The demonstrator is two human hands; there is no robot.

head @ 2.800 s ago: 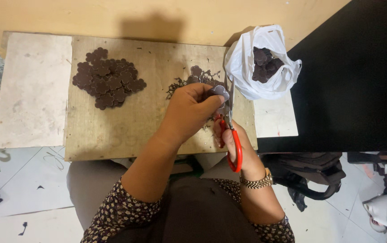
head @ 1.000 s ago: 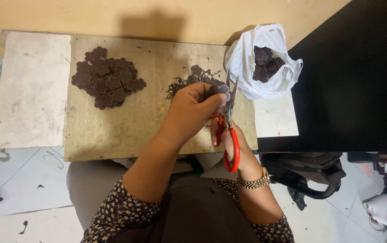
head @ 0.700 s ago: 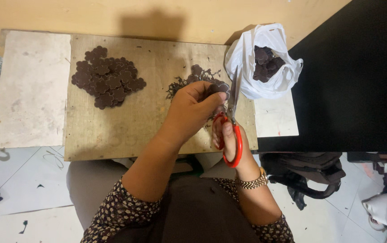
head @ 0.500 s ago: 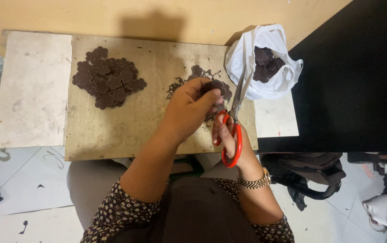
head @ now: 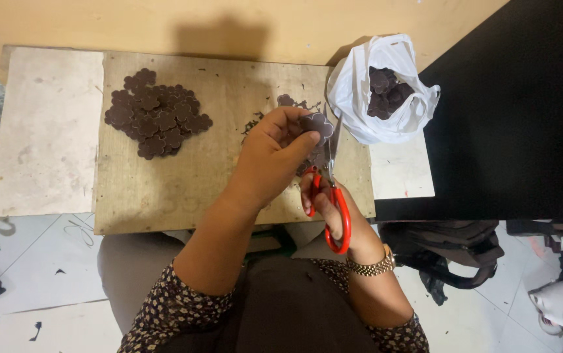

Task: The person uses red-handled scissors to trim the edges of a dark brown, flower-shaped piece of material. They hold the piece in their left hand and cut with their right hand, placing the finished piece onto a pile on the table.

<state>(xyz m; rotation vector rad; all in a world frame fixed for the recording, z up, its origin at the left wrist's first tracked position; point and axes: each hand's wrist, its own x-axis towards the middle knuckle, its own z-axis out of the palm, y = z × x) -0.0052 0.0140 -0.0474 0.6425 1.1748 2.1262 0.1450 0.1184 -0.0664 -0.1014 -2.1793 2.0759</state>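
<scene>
A dark brown flower-shaped piece (head: 316, 123) is pinched between the thumb and fingertips of the left hand (head: 275, 151), held above the right part of the wooden board (head: 222, 176), with the blades of the red-handled scissors (head: 329, 189) right against its edge. The right hand (head: 332, 208) has its fingers curled closed through the scissor loops. Small dark scraps (head: 288, 104) lie beyond the hands, a heap of cut brown pieces (head: 156, 112) sits at the board's left, and a crumpled white plastic bag (head: 386, 98) holding more brown pieces stands open at the board's right corner.
</scene>
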